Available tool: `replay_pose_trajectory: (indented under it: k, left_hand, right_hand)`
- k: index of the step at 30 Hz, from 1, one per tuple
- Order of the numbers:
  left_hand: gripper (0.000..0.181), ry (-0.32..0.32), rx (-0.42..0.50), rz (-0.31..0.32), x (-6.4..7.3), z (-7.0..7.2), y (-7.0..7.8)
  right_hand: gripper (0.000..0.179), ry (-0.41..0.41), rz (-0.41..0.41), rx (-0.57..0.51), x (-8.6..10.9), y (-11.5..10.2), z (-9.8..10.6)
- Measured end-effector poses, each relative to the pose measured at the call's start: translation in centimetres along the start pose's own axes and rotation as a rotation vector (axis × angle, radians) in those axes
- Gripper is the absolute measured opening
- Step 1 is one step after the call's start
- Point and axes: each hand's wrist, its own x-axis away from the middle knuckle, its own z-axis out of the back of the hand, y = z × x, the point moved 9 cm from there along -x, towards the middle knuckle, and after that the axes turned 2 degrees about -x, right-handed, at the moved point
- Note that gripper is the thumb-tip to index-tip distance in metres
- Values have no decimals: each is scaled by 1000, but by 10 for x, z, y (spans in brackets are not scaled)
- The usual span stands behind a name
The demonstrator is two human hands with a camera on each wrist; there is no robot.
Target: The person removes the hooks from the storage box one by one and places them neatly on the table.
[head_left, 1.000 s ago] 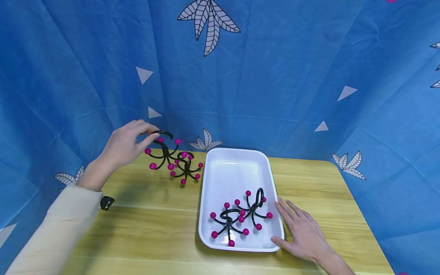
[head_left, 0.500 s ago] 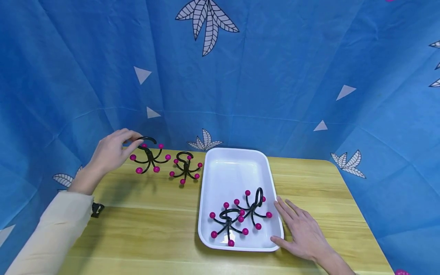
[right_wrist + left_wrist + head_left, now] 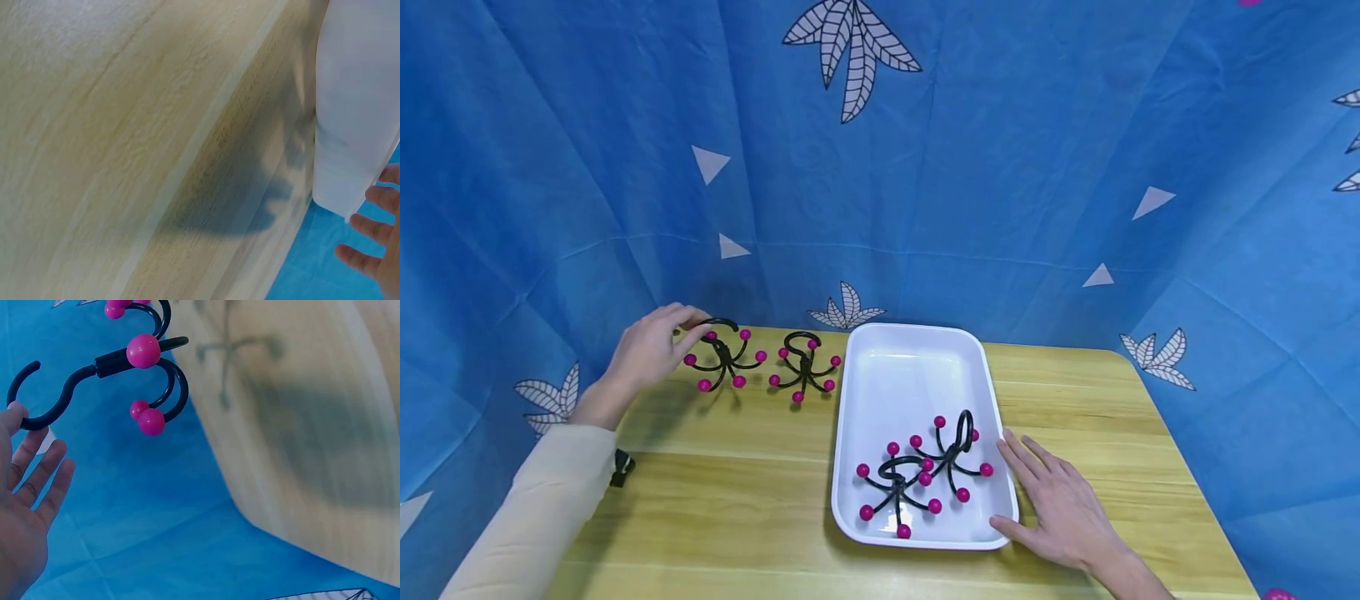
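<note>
My left hand (image 3: 649,348) pinches the curved top of a black multi-arm hanging hook with pink ball tips (image 3: 724,353), at the table's back left. In the left wrist view, thumb and fingers meet on that hook's bent end (image 3: 53,415); its arms point away from the palm, and a shadow falls on the wood. A similar second hook (image 3: 806,367) stands just to its right. Two more hooks, a left one (image 3: 898,487) and a right one (image 3: 952,454), sit in the white tray (image 3: 842,417). Fingers spread, my right hand (image 3: 1063,510) rests against the tray's right edge.
The wooden table (image 3: 722,500) carries everything. Behind it and at both sides hangs a blue curtain (image 3: 1000,183) with leaf and triangle prints. The tray's back half shows bare white floor.
My left hand has carried its hook leftward, away from the second hook, and then lowered it toward the table. The right hand and the tray have stayed in place.
</note>
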Motion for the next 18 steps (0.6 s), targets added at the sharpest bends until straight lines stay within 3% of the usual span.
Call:
replay_pose_trajectory:
  k: [8, 14, 18]
  left_hand:
    - [27, -56, 2, 6, 1, -23, -11]
    - [25, -57, -28, -15, -1, -32, -12]
    - [24, -74, -21, 8, -1, -36, -15]
  right_hand:
    - [101, 3, 0, 0, 0, 0, 2]
    - [101, -6, -4, 0, -1, 0, 1]
    - [101, -12, -10, -4, -1, 0, 2]
